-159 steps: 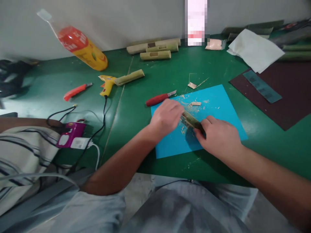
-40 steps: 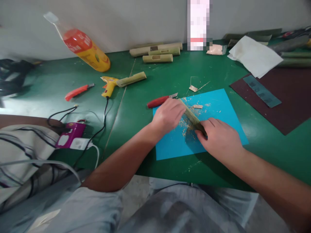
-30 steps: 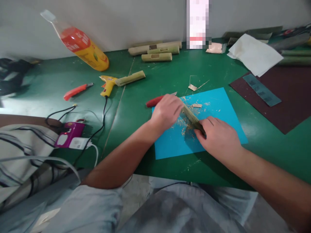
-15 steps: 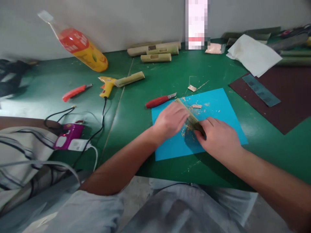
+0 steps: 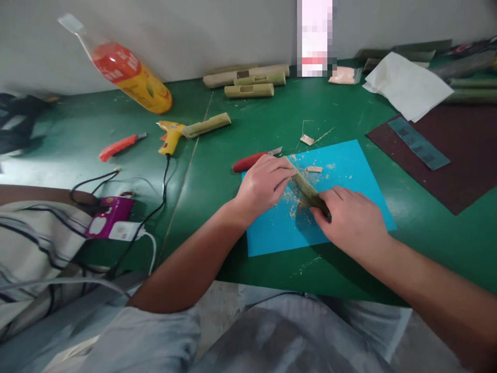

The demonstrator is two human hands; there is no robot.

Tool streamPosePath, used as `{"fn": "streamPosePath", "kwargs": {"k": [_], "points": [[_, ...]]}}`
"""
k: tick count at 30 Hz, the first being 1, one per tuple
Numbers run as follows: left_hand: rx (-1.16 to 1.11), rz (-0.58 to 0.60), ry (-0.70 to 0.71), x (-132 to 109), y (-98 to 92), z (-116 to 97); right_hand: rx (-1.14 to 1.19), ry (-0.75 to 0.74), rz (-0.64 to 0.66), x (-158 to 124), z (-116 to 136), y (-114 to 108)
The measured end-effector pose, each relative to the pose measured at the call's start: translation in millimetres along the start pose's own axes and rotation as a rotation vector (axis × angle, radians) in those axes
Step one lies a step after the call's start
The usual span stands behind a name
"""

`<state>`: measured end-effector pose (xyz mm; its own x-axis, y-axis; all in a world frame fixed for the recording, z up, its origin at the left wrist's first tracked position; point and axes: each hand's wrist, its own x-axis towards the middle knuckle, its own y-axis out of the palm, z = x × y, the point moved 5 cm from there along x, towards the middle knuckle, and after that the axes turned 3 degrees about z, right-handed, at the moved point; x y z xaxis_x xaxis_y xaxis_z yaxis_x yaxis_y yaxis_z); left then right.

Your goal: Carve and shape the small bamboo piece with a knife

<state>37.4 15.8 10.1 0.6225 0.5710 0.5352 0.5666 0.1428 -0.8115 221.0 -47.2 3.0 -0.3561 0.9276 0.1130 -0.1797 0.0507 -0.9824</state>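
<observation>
A thin green bamboo piece (image 5: 305, 188) lies slanted on a blue mat (image 5: 349, 173), with pale shavings (image 5: 292, 206) scattered beside it. My right hand (image 5: 354, 224) is closed on its near end. My left hand (image 5: 264, 184) is closed in a pinch against its far end; whatever sits between those fingers is hidden. Just beyond my left hand, a red-handled knife (image 5: 251, 160) rests on the green table (image 5: 116, 119).
An orange bottle (image 5: 130, 76), an orange utility knife (image 5: 118, 146) and a yellow glue gun (image 5: 169, 135) lie at the left. Bamboo tubes (image 5: 248, 82) line the wall. White paper (image 5: 407, 83) and dark sandpaper sheets (image 5: 450, 150) are right. Another person's striped sleeve (image 5: 27, 248) is near a purple plug block (image 5: 111, 223).
My left hand has slid back and forth along the bamboo piece, and in the last half second moved toward its far end. My right hand has kept its grip in place.
</observation>
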Motion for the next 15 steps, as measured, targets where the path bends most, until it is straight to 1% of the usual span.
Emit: {"fn": "streamPosePath", "kwargs": {"k": [6, 11, 15], "points": [[0.025, 0.034, -0.030, -1.0, 5.6, -4.1, -0.002, 0.015, 0.012, 0.4, -0.1, 0.0], [0.003, 0.039, -0.049, -2.4, 4.8, -0.2, 0.005, 0.004, 0.015, 1.0, 0.0, -0.6], [0.030, 0.000, -0.026, -2.1, 2.8, 2.8, 0.008, 0.005, 0.018, 1.0, -0.2, 0.2]]}}
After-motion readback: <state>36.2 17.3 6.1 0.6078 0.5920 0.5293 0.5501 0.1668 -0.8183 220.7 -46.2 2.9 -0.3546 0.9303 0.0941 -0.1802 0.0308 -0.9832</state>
